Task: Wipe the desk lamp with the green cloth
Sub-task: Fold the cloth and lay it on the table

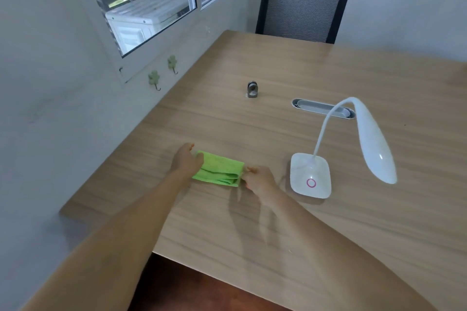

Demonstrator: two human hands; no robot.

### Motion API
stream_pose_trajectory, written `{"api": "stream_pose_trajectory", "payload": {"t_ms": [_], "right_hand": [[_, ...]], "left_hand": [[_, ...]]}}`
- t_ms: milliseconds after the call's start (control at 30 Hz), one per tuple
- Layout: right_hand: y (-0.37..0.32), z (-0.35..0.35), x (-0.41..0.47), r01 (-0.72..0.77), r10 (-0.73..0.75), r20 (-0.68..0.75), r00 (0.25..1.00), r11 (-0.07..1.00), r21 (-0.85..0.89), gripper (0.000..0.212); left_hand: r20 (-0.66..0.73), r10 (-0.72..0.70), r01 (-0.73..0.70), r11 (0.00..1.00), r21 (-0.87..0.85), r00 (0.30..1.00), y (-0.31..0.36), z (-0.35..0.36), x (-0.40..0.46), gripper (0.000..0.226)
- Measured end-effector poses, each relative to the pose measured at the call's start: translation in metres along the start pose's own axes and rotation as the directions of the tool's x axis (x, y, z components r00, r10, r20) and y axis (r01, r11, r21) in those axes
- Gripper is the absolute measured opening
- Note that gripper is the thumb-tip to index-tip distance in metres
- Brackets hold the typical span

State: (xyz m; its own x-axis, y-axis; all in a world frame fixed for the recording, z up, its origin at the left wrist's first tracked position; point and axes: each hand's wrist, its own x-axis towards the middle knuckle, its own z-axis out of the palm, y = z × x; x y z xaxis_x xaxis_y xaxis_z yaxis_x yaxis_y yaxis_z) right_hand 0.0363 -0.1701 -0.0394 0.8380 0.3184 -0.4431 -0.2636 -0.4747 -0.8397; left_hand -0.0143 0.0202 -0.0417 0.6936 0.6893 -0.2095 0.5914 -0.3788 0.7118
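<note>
A folded green cloth (pixel 219 168) lies on the wooden desk (pixel 252 222) in front of me. My left hand (pixel 186 159) grips its left end and my right hand (pixel 257 179) pinches its right end. To the right stands a white desk lamp (pixel 310 176) with a square base, a pink ring on the base and a bent neck. Its long head (pixel 374 141) hangs over the desk further right. Neither hand touches the lamp.
A small grey metal fitting (pixel 252 89) stands on the desk behind the cloth. A grey cable slot (pixel 321 108) is set into the top behind the lamp. A black mesh chair (pixel 302 11) stands at the far end. The wall and window run along the left.
</note>
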Motion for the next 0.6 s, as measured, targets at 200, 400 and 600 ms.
{"api": "stream_pose_trajectory", "payload": {"t_ms": [200,400,600], "right_hand": [[0.025,-0.080,-0.032,0.303,-0.370,-0.321,0.872,0.922,-0.240,0.029],[0.108,-0.163,-0.048,-0.061,-0.299,-0.461,0.836,0.783,-0.619,0.060],[0.151,-0.180,-0.053,-0.194,-0.103,-0.370,0.923,0.707,-0.680,0.058]], "left_hand": [[0.017,0.481,-0.457,0.821,0.342,0.876,0.037,0.044,-0.028,0.061],[0.303,0.515,-0.596,0.725,0.344,0.802,0.059,0.115,-0.071,0.077],[0.242,0.383,-0.452,0.790,0.414,0.892,0.037,0.148,-0.089,0.079]]}}
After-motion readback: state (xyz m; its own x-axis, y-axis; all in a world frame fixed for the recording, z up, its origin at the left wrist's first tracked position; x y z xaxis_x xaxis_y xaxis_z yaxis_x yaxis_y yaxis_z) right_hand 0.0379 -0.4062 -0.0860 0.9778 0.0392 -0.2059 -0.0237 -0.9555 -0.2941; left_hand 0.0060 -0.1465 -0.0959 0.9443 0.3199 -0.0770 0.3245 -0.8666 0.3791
